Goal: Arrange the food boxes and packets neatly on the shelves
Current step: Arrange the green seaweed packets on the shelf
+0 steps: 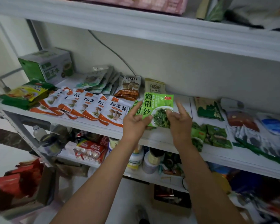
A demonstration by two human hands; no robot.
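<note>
pinching the green seaweed packet (158,102), left hand (133,122) hides its near corner; right hand (179,122) at its edge, grip unclear.

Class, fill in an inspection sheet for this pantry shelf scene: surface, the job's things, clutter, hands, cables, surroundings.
Surface: white middle shelf, largely covered with packets.
Job's things: green seaweed packet held over the shelf; mushroom packets in an overlapping row to its left; green box at the back left.
Clutter: loose green packets lying unevenly on the right.
Hands: left hand grips the seaweed packet's left edge; right hand pinches its lower right part.
Cables: grey cable runs down the back wall.
Surroundings: lower shelf crowded with bottles and a red pack; pink box on the top shelf.
</note>
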